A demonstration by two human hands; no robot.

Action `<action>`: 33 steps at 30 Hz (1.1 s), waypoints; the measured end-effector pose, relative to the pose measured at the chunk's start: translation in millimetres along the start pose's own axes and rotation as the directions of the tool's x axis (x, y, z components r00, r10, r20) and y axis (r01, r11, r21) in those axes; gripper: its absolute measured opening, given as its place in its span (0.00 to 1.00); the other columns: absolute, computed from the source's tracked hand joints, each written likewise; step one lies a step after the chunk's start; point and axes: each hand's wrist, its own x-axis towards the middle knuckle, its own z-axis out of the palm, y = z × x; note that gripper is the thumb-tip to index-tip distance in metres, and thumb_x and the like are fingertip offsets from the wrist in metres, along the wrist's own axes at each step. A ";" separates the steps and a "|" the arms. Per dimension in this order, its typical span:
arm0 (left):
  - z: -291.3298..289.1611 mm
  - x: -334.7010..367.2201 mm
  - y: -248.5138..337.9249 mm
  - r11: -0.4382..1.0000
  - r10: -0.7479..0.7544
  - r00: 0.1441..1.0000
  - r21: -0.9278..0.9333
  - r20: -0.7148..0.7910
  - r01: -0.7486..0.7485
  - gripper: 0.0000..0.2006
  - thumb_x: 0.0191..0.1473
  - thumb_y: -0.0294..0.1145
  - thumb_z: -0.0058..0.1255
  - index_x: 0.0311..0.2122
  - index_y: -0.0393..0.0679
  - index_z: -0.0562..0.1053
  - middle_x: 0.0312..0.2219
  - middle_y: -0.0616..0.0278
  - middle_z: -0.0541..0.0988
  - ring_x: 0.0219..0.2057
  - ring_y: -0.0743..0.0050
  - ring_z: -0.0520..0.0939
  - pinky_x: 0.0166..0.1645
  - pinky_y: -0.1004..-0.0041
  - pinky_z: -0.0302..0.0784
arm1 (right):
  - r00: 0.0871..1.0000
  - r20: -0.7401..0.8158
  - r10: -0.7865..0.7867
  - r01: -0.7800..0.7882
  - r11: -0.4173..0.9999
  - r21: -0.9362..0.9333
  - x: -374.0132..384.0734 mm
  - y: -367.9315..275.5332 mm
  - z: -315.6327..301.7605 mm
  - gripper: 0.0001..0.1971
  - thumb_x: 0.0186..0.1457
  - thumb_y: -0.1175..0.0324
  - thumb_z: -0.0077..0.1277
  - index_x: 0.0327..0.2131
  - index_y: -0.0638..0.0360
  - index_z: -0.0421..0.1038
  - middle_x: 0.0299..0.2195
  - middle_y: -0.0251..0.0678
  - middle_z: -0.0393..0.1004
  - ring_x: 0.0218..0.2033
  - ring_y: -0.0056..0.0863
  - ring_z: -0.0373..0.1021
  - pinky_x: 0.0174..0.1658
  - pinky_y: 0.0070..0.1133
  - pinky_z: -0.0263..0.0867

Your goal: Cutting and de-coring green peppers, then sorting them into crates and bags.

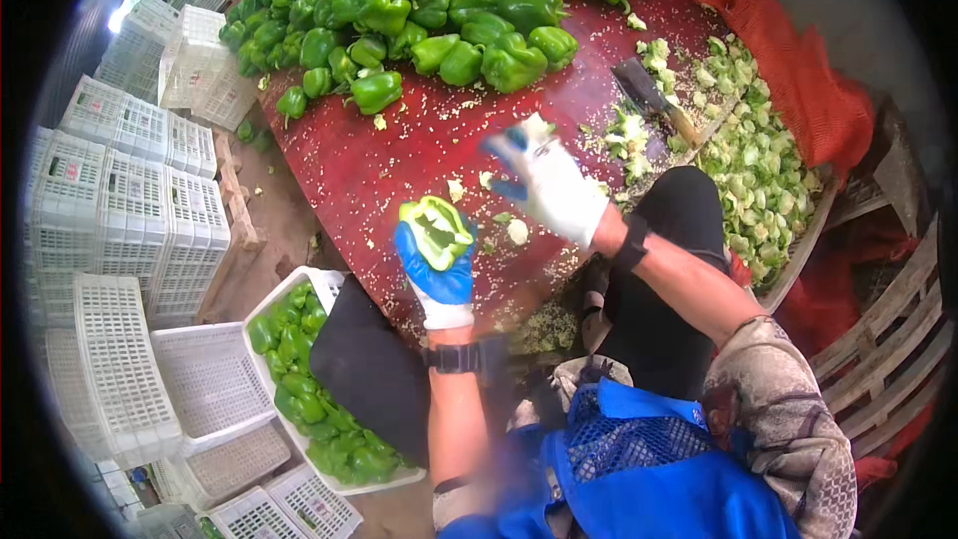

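Note:
My left hand (437, 274), in a blue and white glove, grips a cored green pepper (437, 230) with its hollow side up, over the near edge of the dark red table (369, 170). My right hand (544, 178), in a white and blue glove, hovers blurred above the table to the right of the pepper, fingers spread, holding nothing that I can see. A big heap of whole green peppers (419, 10) covers the far part of the table. Seeds and pale scraps dot the red surface.
A cleaver (649, 95) lies on the table at the right beside a pile of pepper cores (758, 160). A white crate of cut peppers (309, 389) stands at lower left. Stacked white crates (130, 210) fill the left side. Orange mesh sacks (798, 60) lie at the right.

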 end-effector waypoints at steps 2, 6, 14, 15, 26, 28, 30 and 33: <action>9.5 -1.1 -8.3 0.985 0.094 0.995 0.140 0.031 -0.097 0.22 0.60 0.48 0.47 0.55 0.50 0.68 0.47 0.63 0.76 0.47 0.63 0.77 0.52 0.58 0.75 | 0.987 0.108 -0.119 0.110 0.990 0.083 -1.1 -21.6 2.6 0.20 0.48 0.65 0.58 0.44 0.60 0.68 0.34 0.46 0.70 0.34 0.45 0.70 0.39 0.37 0.65; 39.5 -15.9 -27.6 0.728 0.378 0.910 0.552 0.173 -0.407 0.28 0.59 0.39 0.51 0.62 0.42 0.60 0.52 0.59 0.70 0.51 0.70 0.72 0.54 0.68 0.71 | 0.959 0.048 -0.279 0.282 0.933 -0.223 -14.8 -28.3 33.7 0.18 0.46 0.65 0.57 0.41 0.63 0.69 0.30 0.42 0.71 0.32 0.39 0.70 0.34 0.32 0.63; 17.1 -6.6 -18.4 0.999 0.053 0.996 -0.016 0.065 -0.052 0.21 0.62 0.47 0.43 0.54 0.45 0.68 0.48 0.55 0.76 0.45 0.60 0.80 0.46 0.61 0.80 | 0.986 0.123 0.113 -0.167 0.710 0.684 -5.0 -16.3 10.0 0.10 0.50 0.71 0.55 0.37 0.59 0.74 0.28 0.45 0.75 0.31 0.43 0.74 0.34 0.32 0.69; 15.0 -4.7 -15.7 0.998 0.056 0.996 -0.016 0.063 -0.055 0.21 0.62 0.47 0.43 0.54 0.45 0.68 0.48 0.55 0.76 0.45 0.60 0.80 0.46 0.61 0.80 | 0.986 0.125 0.110 -0.166 0.709 0.686 -6.3 -18.0 6.1 0.10 0.50 0.71 0.55 0.37 0.59 0.74 0.28 0.45 0.75 0.31 0.43 0.74 0.34 0.32 0.69; 28.6 -7.0 -19.2 0.998 -0.004 0.998 -0.065 0.065 0.008 0.21 0.61 0.49 0.45 0.52 0.45 0.69 0.44 0.58 0.77 0.42 0.65 0.80 0.44 0.66 0.81 | 0.958 0.281 0.048 -0.267 0.495 0.827 -33.1 -12.2 23.8 0.14 0.53 0.73 0.55 0.45 0.59 0.74 0.37 0.41 0.79 0.39 0.28 0.76 0.43 0.24 0.71; 24.0 -4.0 -16.1 0.998 -0.043 0.985 -0.043 0.169 0.051 0.21 0.61 0.49 0.45 0.52 0.45 0.69 0.45 0.59 0.77 0.42 0.65 0.79 0.44 0.65 0.80 | 0.953 0.295 0.062 -0.292 0.438 0.850 -34.0 -11.7 20.4 0.15 0.53 0.73 0.55 0.46 0.59 0.74 0.37 0.42 0.79 0.39 0.26 0.76 0.43 0.23 0.71; 13.1 0.9 -16.6 0.999 0.007 0.993 0.032 0.122 -0.011 0.22 0.60 0.46 0.49 0.54 0.44 0.68 0.45 0.60 0.76 0.44 0.66 0.79 0.46 0.65 0.80 | 0.962 0.262 0.082 -0.241 0.712 0.660 -30.5 -14.4 11.3 0.16 0.55 0.73 0.54 0.48 0.58 0.73 0.38 0.40 0.79 0.40 0.21 0.74 0.43 0.22 0.71; 36.3 -18.2 -2.3 0.733 0.494 0.869 0.521 0.034 -0.437 0.24 0.59 0.40 0.52 0.58 0.43 0.65 0.46 0.61 0.75 0.45 0.68 0.78 0.47 0.66 0.79 | 0.922 0.069 0.382 -0.300 0.587 0.752 -15.1 -25.0 -5.7 0.18 0.59 0.72 0.50 0.53 0.57 0.68 0.40 0.33 0.77 0.32 0.18 0.70 0.37 0.19 0.69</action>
